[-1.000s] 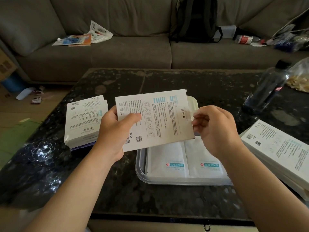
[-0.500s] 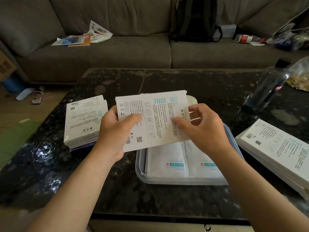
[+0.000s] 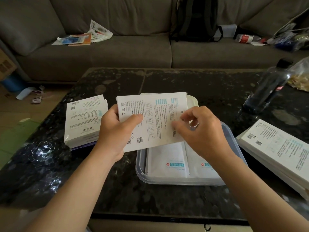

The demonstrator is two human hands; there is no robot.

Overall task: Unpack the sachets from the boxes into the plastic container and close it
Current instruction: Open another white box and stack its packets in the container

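A flat white printed box (image 3: 155,118) is held above the clear plastic container (image 3: 232,139) in mid-table. My left hand (image 3: 115,131) grips its left end, thumb on the printed face. My right hand (image 3: 200,131) pinches the box's right end, fingers curled at the flap. White sachets (image 3: 168,163) lie flat side by side inside the container. The container's white lid (image 3: 193,99) lies just behind it, mostly hidden by the box.
A stack of white boxes (image 3: 85,119) sits at the left, more boxes (image 3: 280,151) at the right edge. A dark bottle (image 3: 267,87) and a bag of snacks (image 3: 301,76) stand far right. The sofa behind holds a backpack (image 3: 195,19) and papers (image 3: 83,36).
My right hand slid from the box's right edge onto its face, then back toward the right end, fingers now pinching at the flap. The left hand and box barely moved.
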